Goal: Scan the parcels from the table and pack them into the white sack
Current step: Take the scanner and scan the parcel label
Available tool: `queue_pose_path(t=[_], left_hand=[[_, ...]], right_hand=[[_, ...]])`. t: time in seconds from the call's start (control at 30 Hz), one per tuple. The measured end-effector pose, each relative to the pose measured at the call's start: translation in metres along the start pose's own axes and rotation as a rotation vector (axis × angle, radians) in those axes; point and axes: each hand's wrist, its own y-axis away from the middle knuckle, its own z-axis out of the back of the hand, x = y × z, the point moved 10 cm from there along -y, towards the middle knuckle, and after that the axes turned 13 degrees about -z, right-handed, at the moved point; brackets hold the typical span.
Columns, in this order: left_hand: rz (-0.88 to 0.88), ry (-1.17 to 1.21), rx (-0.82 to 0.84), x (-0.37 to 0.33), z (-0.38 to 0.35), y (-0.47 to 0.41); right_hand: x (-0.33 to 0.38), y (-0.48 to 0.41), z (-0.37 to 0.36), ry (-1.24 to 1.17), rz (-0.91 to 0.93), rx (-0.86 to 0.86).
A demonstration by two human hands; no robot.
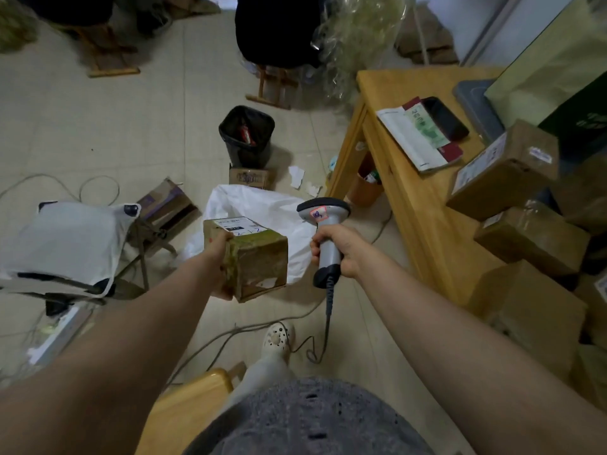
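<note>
My left hand point(220, 257) grips a small taped cardboard parcel point(256, 261) with a white label on top, held above the floor. Behind and partly under it lies the open white sack point(262, 205). My right hand point(338, 247) is closed around the handle of a grey corded barcode scanner point(323, 231), its head just right of the parcel. Several more brown parcels point(505, 172) are piled on the wooden table point(417, 198) at the right.
A black bin point(247, 136) and a small box point(251, 178) stand beyond the sack. A stool with a white cushion point(65, 244) stands left. Cables run over the tiled floor. A booklet and a phone point(445, 118) lie on the table.
</note>
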Motion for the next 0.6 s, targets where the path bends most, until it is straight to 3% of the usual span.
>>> queue_pose_path(t=[0.13, 0.4, 0.6], left_hand=[[0.045, -0.055, -0.019, 0.003, -0.011, -0.027], [0.122, 0.060, -0.101, 0.014, -0.033, -0.101], [0.005, 0.248, -0.042, -0.018, -0.056, -0.155]], right_hand=[[-0.005, -0.041, -0.012, 0.012, -0.092, 0.001], [-0.010, -0.122, -0.013, -0.016, -0.120, -0.104], [-0.001, -0.147, 0.003, -0.039, -0.082, -0.184]])
